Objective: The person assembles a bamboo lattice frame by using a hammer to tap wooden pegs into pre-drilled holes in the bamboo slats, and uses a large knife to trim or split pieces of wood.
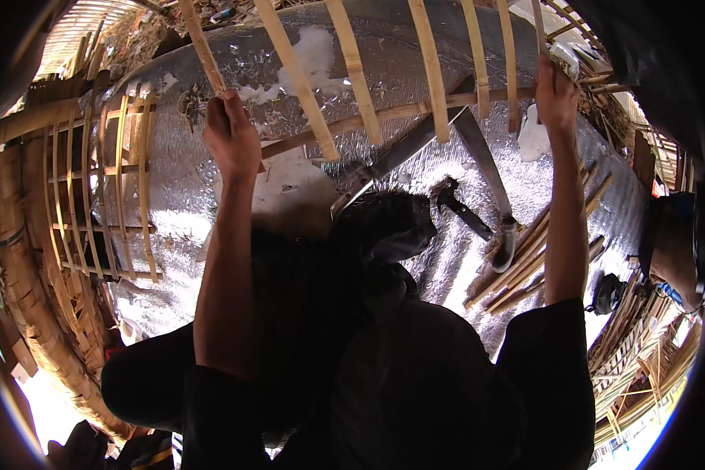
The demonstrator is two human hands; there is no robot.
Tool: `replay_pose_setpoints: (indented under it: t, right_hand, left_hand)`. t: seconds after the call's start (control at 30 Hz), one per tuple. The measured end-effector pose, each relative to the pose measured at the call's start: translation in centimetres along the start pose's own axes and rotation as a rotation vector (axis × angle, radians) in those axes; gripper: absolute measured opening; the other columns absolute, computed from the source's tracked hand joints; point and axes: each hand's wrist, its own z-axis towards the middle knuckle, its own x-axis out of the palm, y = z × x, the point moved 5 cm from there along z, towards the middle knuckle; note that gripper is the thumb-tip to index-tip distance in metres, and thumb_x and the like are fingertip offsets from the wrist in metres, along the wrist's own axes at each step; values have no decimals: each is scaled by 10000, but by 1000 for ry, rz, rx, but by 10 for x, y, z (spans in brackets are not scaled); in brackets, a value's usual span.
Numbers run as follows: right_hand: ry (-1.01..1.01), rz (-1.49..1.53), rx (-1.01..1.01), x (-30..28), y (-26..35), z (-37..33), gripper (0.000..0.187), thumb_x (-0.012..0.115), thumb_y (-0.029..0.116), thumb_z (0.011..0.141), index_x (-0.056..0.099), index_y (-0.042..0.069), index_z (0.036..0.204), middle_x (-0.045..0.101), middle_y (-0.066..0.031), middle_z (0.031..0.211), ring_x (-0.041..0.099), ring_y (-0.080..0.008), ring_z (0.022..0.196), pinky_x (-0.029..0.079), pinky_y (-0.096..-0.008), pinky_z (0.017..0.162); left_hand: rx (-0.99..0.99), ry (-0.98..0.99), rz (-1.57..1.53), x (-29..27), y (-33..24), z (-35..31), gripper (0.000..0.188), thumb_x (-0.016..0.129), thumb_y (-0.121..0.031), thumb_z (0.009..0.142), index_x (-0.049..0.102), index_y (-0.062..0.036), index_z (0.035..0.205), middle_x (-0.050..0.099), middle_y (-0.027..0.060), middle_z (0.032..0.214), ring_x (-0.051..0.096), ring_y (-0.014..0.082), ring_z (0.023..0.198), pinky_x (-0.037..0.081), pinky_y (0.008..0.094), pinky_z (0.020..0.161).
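Note:
A lattice frame of bamboo slats [354, 70] is held up in front of me, its slats fixed across a long crosspiece [399, 112]. My left hand [233, 142] is closed round the slat at its left end. At the right end, my right hand [556, 98] grips another upright slat beside the crosspiece. Below the frame, on the silvery sheet, lie a hammer [464, 210] and a long-bladed tool [482, 157] with a pale handle. Another long, straight blade [403, 154] slants under the crosspiece; its kind is unclear.
Silvery foil sheeting [176, 204] covers the ground. A second bamboo lattice [106, 188] lies at the left, near a thick bamboo pole [35, 313]. Loose bamboo strips [536, 262] lie at the right. Part of another person [676, 258] shows at the right edge.

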Motion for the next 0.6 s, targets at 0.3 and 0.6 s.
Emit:
replay_pose_setpoints:
  t: [0.3,0.6]
  right_hand:
    - [114,-82,278,65,-19,-172,494,553,406,1027,697,11,768,687,-253,760,691,-462,754,526,-507,668]
    - [274,-45,373,68,-25,-160,437,523,414,1035,668,6,977,708,-280,972,674,-500,970,527,-536,813]
  left_hand:
    - [-167,324,366,-26,62,2,551,549,-513,1010,658,7,867,613,163,705,619,288,651,486,429,657]
    - [-90,372,373,-7,78,-33,946,704,-651,871,412,18,1474,569,299,1273,583,427,1158,471,486,997]
